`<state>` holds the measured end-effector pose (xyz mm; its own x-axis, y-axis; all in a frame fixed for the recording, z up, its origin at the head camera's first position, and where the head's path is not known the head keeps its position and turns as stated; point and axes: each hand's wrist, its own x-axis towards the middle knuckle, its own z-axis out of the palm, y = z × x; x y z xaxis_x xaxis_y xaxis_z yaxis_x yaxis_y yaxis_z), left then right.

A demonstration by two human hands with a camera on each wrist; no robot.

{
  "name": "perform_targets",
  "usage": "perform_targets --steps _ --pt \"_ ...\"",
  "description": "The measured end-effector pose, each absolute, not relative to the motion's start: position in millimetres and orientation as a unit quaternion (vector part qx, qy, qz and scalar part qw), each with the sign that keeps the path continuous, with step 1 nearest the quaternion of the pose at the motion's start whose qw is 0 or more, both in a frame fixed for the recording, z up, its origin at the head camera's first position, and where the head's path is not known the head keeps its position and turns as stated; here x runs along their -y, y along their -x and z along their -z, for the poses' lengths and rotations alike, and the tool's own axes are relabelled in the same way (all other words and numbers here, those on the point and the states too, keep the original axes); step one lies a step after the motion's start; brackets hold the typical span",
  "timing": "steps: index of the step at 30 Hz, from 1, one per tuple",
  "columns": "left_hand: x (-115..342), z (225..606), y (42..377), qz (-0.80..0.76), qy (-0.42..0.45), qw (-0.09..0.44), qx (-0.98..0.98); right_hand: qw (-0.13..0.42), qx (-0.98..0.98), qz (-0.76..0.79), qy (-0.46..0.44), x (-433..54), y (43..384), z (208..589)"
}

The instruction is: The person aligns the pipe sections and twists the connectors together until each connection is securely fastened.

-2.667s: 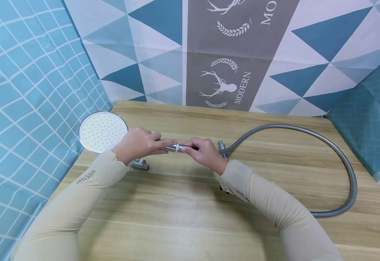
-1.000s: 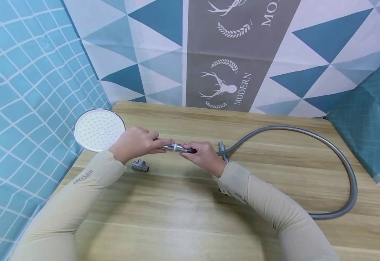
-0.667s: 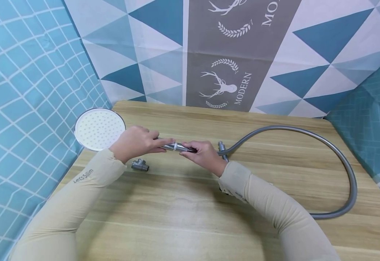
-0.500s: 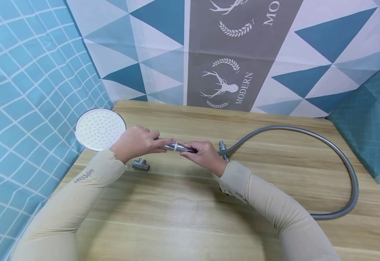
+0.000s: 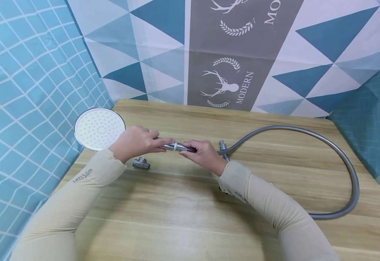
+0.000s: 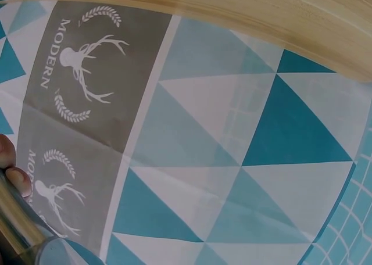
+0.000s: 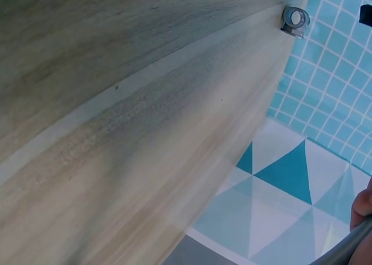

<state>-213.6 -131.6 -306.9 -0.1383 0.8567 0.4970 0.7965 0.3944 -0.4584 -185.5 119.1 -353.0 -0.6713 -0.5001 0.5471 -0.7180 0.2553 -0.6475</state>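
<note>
My left hand (image 5: 137, 142) holds the handle of a round shower head (image 5: 99, 128), whose white nozzle face is turned up at the left. Part of that handle is covered by the hand; in the left wrist view chrome tubing (image 6: 17, 218) shows beside fingertips. My right hand (image 5: 204, 153) grips the chrome end fitting (image 5: 183, 148) of a grey shower hose (image 5: 276, 127). Handle and fitting meet at a white ring (image 5: 175, 146) between the hands. The right wrist view catches only fingers (image 7: 363, 206) and a strip of grey hose (image 7: 343, 250).
A small chrome angle valve (image 5: 141, 164) lies on the wooden tabletop (image 5: 176, 214) below my left hand. Behind my right hand lies another chrome fitting (image 5: 223, 145). The hose loops across the table's right side. Patterned wall covering (image 5: 163, 47) stands behind.
Since the oldest frame, my right hand has shifted its grip slightly right along the fitting, baring more of it. The shower head has moved a little left. Over the last second almost nothing moves.
</note>
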Motion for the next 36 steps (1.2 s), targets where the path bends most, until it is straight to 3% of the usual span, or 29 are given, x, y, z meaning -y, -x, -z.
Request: perform_targets --steps 13,36 --pt "131.7 304.3 215.1 -0.047 0.546 0.338 0.765 0.087 0.811 -0.457 -0.355 -117.4 189.2 350.3" --pt "132.7 312.2 217.3 -0.032 0.545 0.360 0.756 0.073 0.815 -0.441 -0.369 -118.2 190.4 347.1"
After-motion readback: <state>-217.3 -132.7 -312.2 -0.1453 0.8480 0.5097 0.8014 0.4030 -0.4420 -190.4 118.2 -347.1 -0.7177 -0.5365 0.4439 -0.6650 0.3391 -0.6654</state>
